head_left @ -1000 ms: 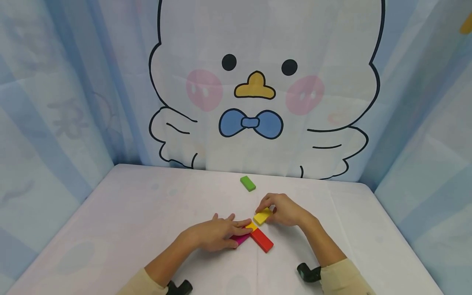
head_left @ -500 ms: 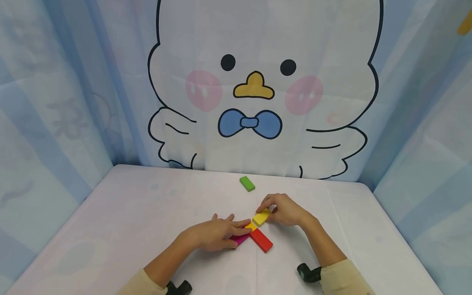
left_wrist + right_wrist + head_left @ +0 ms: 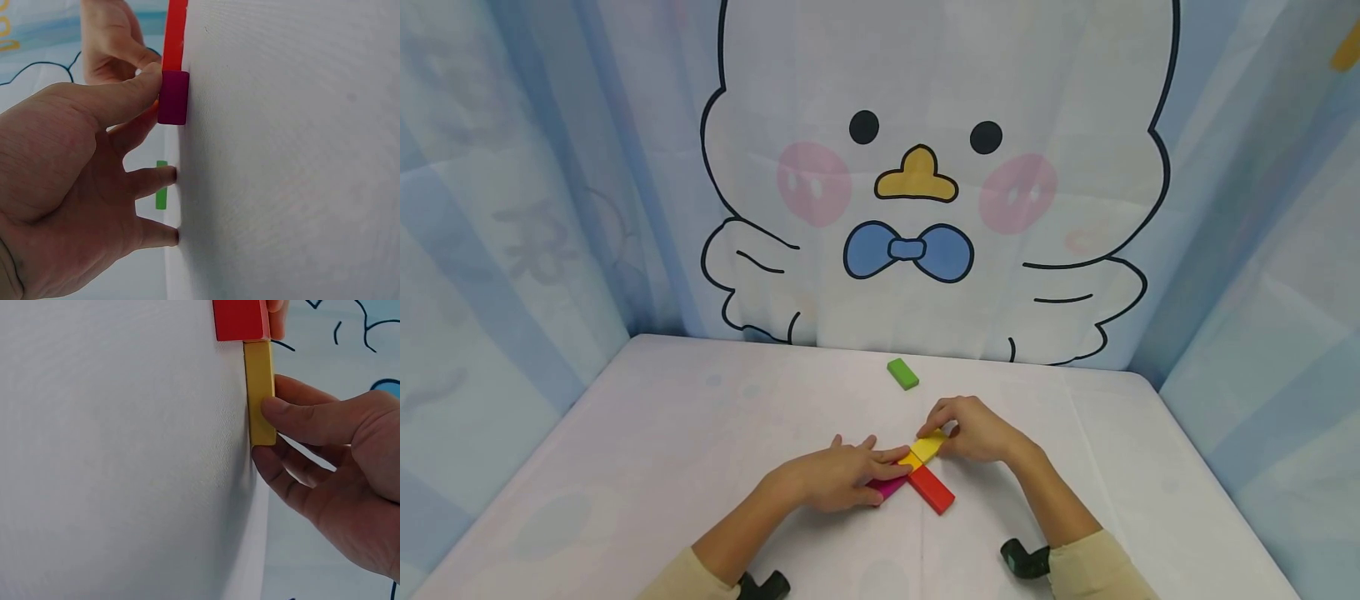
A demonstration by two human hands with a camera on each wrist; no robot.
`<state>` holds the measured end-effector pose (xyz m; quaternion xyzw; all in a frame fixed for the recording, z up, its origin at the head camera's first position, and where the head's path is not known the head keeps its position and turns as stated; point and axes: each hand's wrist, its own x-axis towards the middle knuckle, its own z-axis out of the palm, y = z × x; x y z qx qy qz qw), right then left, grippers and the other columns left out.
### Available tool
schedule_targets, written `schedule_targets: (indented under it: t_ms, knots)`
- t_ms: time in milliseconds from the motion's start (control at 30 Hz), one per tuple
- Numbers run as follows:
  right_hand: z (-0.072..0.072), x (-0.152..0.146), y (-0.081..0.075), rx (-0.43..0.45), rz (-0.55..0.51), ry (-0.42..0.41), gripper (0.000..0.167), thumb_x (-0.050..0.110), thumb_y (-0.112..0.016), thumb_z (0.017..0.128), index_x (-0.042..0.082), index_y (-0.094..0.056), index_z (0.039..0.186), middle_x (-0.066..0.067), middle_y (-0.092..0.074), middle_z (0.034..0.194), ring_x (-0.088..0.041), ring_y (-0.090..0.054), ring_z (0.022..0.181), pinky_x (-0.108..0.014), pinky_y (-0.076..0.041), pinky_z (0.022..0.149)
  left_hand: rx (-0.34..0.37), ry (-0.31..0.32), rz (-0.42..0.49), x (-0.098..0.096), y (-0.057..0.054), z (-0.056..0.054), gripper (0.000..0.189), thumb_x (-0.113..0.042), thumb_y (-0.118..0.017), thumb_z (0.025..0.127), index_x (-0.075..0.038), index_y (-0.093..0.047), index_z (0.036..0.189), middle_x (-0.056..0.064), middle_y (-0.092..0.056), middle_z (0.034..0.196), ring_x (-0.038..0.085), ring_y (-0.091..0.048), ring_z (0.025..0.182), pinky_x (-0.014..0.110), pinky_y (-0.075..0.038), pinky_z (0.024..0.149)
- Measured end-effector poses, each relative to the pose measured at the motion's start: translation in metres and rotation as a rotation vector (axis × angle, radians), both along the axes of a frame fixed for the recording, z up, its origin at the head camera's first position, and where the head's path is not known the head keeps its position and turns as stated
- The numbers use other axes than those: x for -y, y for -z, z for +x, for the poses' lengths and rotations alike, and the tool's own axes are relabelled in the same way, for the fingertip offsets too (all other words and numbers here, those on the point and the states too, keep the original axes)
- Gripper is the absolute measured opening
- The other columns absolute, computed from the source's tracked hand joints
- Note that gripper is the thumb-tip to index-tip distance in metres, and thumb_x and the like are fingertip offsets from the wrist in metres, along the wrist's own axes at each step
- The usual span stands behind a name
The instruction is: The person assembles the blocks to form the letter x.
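My left hand (image 3: pixel 838 475) lies with its fingers spread over a magenta block (image 3: pixel 891 487) and a small orange-yellow piece (image 3: pixel 915 460), partly hiding both. In the left wrist view its thumb touches the magenta block's edge, while two fingertips rest on the tabletop. My right hand (image 3: pixel 976 429) pinches a yellow block (image 3: pixel 929 446) between thumb and fingers, flat on the table. One end of this yellow block meets the orange-yellow piece. A red block (image 3: pixel 932 489) extends toward the near right from the same meeting point; its end is beside the yellow block in the right wrist view.
Farther back on the white table (image 3: pixel 737 400) lies a lone green block (image 3: pixel 902 374). A printed curtain (image 3: pixel 917 308) stands behind the table's far edge, with more fabric at both sides. Black camera mounts (image 3: pixel 1024 558) are on the wrists.
My right hand has slid the yellow block slightly toward the near left, closing its gap to the orange-yellow piece. My left hand stays in place.
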<state>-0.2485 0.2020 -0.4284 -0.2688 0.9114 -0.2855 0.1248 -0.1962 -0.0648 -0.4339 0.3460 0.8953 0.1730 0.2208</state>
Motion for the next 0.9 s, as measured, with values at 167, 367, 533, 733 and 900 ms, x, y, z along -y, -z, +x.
schedule_targets:
  t_ms: [167, 367, 533, 733, 900]
  knots:
    - [0.0013, 0.0023, -0.0018, 0.0, 0.017, 0.005, 0.027, 0.0, -0.081, 0.087, 0.016, -0.083, 0.108, 0.003, -0.071, 0.108, -0.02, -0.063, 0.107, -0.036, -0.062, 0.089, 0.0, 0.001, 0.0, 0.0, -0.0004, 0.0001, 0.057, -0.036, -0.068, 0.1, -0.044, -0.048, 0.154, -0.019, -0.035, 0.167, 0.036, -0.029, 0.158, 0.076, -0.021, 0.119]
    - [0.0018, 0.0033, -0.0037, -0.001, 0.023, 0.005, 0.027, 0.0, -0.08, 0.087, 0.016, -0.083, 0.109, 0.003, -0.071, 0.107, -0.019, -0.063, 0.107, -0.035, -0.062, 0.089, 0.001, 0.001, 0.003, -0.0001, -0.0006, 0.0005, 0.057, -0.036, -0.068, 0.101, -0.043, -0.048, 0.154, -0.019, -0.034, 0.167, 0.036, -0.029, 0.158, 0.076, -0.021, 0.12]
    - [0.0022, 0.0039, -0.0044, -0.005, 0.03, 0.003, 0.027, 0.001, -0.08, 0.087, 0.016, -0.083, 0.109, 0.003, -0.072, 0.107, -0.019, -0.063, 0.107, -0.034, -0.062, 0.089, 0.003, 0.0, 0.004, -0.0001, 0.0, -0.0005, 0.058, -0.035, -0.067, 0.101, -0.044, -0.047, 0.154, -0.019, -0.034, 0.167, 0.036, -0.028, 0.158, 0.076, -0.02, 0.12]
    - [0.0029, 0.0041, -0.0046, -0.002, 0.03, 0.01, 0.027, 0.0, -0.08, 0.087, 0.015, -0.083, 0.109, 0.003, -0.072, 0.108, -0.02, -0.063, 0.107, -0.035, -0.062, 0.089, -0.005, 0.009, 0.005, 0.0, 0.001, -0.0013, 0.057, -0.035, -0.067, 0.102, -0.043, -0.047, 0.155, -0.019, -0.034, 0.167, 0.036, -0.029, 0.158, 0.076, -0.021, 0.119]
    - [0.0038, 0.0043, -0.0029, 0.006, 0.029, 0.018, 0.027, 0.001, -0.08, 0.087, 0.016, -0.083, 0.109, 0.003, -0.071, 0.109, -0.02, -0.063, 0.109, -0.035, -0.062, 0.089, 0.005, 0.007, 0.013, 0.0011, 0.0009, -0.0006, 0.056, -0.035, -0.067, 0.102, -0.043, -0.048, 0.154, -0.019, -0.034, 0.167, 0.036, -0.029, 0.158, 0.076, -0.02, 0.12]
